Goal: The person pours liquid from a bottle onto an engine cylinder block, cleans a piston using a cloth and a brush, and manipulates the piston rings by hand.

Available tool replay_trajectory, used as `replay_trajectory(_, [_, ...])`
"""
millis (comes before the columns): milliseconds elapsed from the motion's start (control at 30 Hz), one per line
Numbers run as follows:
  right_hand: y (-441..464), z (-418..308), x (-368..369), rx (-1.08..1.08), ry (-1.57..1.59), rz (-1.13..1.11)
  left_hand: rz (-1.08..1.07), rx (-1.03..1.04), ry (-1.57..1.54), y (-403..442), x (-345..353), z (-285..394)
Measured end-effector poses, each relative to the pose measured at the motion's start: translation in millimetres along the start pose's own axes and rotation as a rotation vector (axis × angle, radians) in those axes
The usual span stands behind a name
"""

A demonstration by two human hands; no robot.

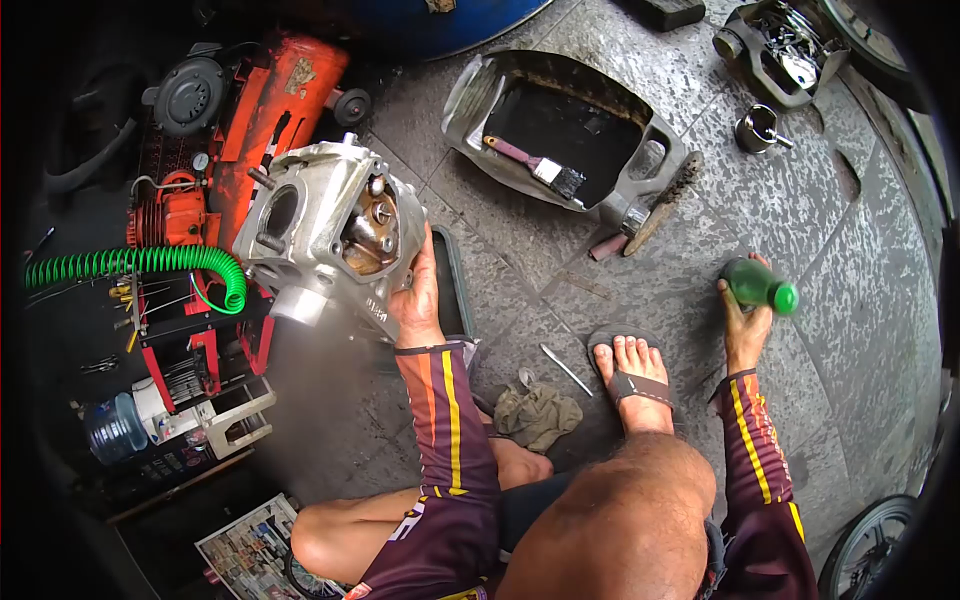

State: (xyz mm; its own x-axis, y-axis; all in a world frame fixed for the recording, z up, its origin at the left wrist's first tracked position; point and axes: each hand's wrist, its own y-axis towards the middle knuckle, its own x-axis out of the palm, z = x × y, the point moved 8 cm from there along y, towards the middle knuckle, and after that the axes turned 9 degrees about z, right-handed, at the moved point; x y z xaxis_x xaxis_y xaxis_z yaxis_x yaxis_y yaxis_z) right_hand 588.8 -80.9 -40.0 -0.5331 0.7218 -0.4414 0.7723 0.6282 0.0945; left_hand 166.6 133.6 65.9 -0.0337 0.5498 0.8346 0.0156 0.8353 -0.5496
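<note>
A large grey metal engine casing [330, 215] is held up at the left of the view, with a brown, oily opening facing the camera. My left hand [415, 290] grips its lower right side, and part of the fingers is hidden behind it. On the right, my right hand [745, 320] is wrapped round a green bottle [755, 284] with a bright green cap. Beyond both hands lies a cut-open grey container [470, 105] with dark liquid inside. A brush [535, 166] with a purple handle rests across it.
A red compressor [285, 110] and a green coiled hose [140, 262] are at the left. A rag [538, 415] and a thin metal rod [566, 370] lie near my sandalled foot [632, 375]. A metal cup [757, 130] and a container of parts [790, 50] stand at the upper right.
</note>
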Motion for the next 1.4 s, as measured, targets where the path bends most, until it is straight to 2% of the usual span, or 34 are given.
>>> replay_trajectory(100, [19,-10,-2,-0.055,-0.079,-0.092,-0.003,0.007,0.028,11,2,-5])
replay_trajectory(133, [33,-49,0,-0.052,-0.066,-0.210,-0.026,-0.095,-0.015,18,0,-11])
replay_trajectory(167, [42,-87,-2,-0.240,-0.144,-0.256,-0.045,-0.199,-0.054,24,-2,-18])
replay_trajectory(267, [67,-186,0,-0.445,-0.212,-0.526,0.026,-0.156,0.055,41,-6,-33])
replay_trajectory(300, [74,-208,1,-0.395,-0.214,-0.637,0.039,-0.153,0.090,44,-7,-43])
replay_trajectory(333, [80,-232,0,-0.542,-0.244,-0.626,0.045,-0.173,0.096,49,-7,-53])
replay_trajectory(367, [91,-243,-1,-0.530,-0.255,-0.611,0.115,-0.125,0.099,55,-12,-57])
replay_trajectory(400, [95,-254,1,-0.605,-0.308,-0.647,0.189,-0.074,0.106,60,-19,-59])
replay_trajectory(500, [105,-281,8,-0.790,-0.430,-0.677,0.215,-0.007,0.198,78,-23,-63])
replay_trajectory(533, [103,-281,9,-0.800,-0.441,-0.671,0.241,-0.053,0.144,83,-24,-67])
replay_trajectory(567, [103,-283,12,-0.810,-0.446,-0.664,0.214,-0.200,0.073,78,-19,-82])
replay_trajectory(600, [102,-285,12,-0.820,-0.444,-0.650,0.282,-0.034,0.177,83,-21,-79])
replay_trajectory(667, [99,-280,16,-0.795,-0.450,-0.658,0.348,0.135,0.283,89,-24,-70])
replay_trajectory(733, [79,-272,21,-0.723,-0.436,-0.678,0.262,-0.038,0.199,97,-21,-76])
replay_trajectory(767, [63,-262,27,-0.657,-0.435,-0.704,0.267,-0.039,0.196,100,-21,-74])
replay_trajectory(900, [-63,-178,61,-0.265,-0.525,-0.901,0.387,0.064,0.249,102,-28,-63])
replay_trajectory(933, [-89,-163,70,-0.207,-0.549,-0.982,0.353,0.013,0.217,105,-28,-62])
replay_trajectory(967, [-108,-137,77,-0.239,-0.589,-1.132,0.320,-0.037,0.185,107,-28,-62])
replay_trajectory(1033, [-138,-90,86,-0.200,-0.582,-1.138,0.295,-0.072,0.177,101,-23,-71])
replay_trajectory(1100, [-124,-80,81,-0.175,-0.552,-1.096,0.266,-0.111,0.168,102,-22,-78])
replay_trajectory(1167, [-83,-97,71,-0.198,-0.485,-1.024,0.284,0.056,0.238,108,-25,-66])
replay_trajectory(1200, [-55,-113,65,-0.232,-0.444,-0.981,0.285,0.057,0.239,108,-25,-66])
replay_trajectory(1300, [27,-170,44,-0.402,-0.332,-0.858,0.300,0.057,0.201,106,-26,-62])
replay_trajectory(1400, [83,-221,28,-0.594,-0.295,-0.755,0.214,0.032,0.251,110,-21,-56])
